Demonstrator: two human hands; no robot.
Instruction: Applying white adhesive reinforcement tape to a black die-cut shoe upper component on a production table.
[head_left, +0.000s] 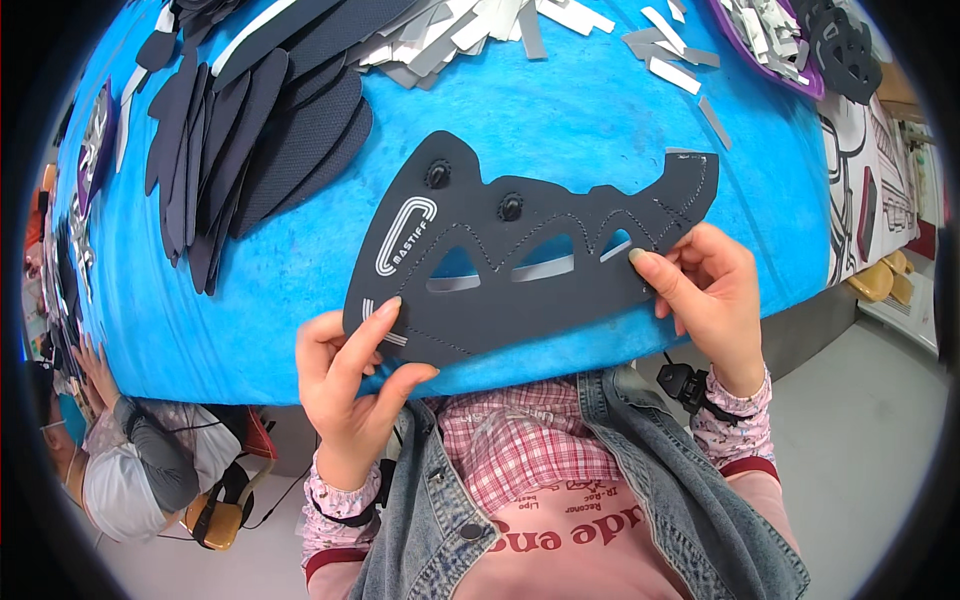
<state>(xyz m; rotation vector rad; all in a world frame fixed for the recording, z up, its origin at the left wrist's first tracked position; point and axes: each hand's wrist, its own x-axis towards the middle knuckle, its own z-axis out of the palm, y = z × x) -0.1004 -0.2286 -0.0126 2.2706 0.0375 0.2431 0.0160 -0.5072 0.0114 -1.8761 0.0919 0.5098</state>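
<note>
A flat dark grey shoe upper piece (480, 300) is stretched between my two hands above the near edge of the table. It has three cut-out windows, zigzag stitch lines, two round black fittings and white printing at its left end. My left hand (350, 385) is closed on its lower left corner, index finger on the front face, other fingers partly hidden. At the right end my right hand (710, 295) grips the lower edge, its thumb on the front and fingers behind. Through the windows show the blue table cover and pale strips of lining.
Dark textured pieces (250, 140) lie piled on the blue-covered table (560, 110) at the left. White and grey strips (450, 40) are scattered at the back. A purple-rimmed tray (815, 85) of strips stands back right. Another person (130, 470) sits at the left.
</note>
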